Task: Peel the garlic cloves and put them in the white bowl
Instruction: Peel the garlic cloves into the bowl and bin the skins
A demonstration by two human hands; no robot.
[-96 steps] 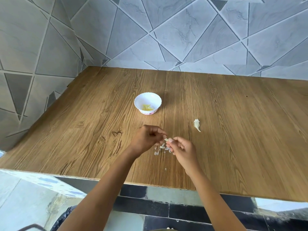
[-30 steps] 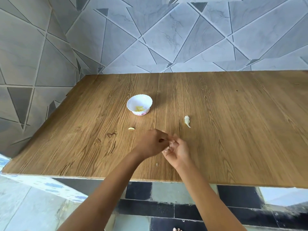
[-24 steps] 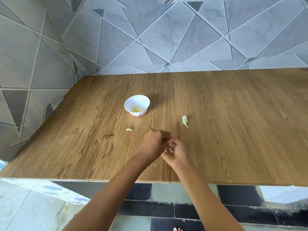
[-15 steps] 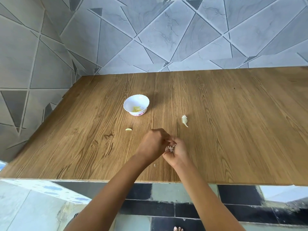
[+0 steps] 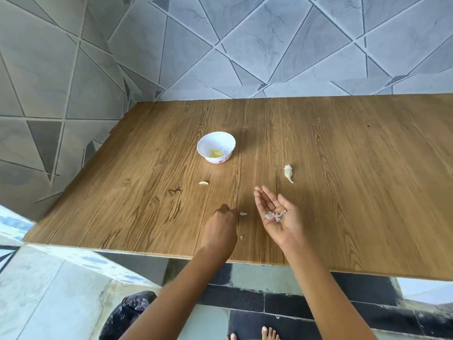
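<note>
- My right hand [image 5: 279, 214] lay palm up, fingers straight, garlic skins [image 5: 274, 215] loose on it.
- My left hand [image 5: 221, 228] curled knuckles-up on the desk [image 5: 367, 192]; I couldn't tell its hold.
- Ahead of it: peeled clove [image 5: 204, 183], then white bowl [image 5: 216, 147].
- Unpeeled clove [image 5: 288, 173] lay beyond my right fingertips.

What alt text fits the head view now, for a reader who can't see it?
A person's right hand is palm up over a wooden table, garlic skins on it; the left hand, fingers curled under, is beside a skin scrap. Beyond sit a white bowl holding peeled cloves, a loose peeled clove on the wood, and an unpeeled clove.
</note>
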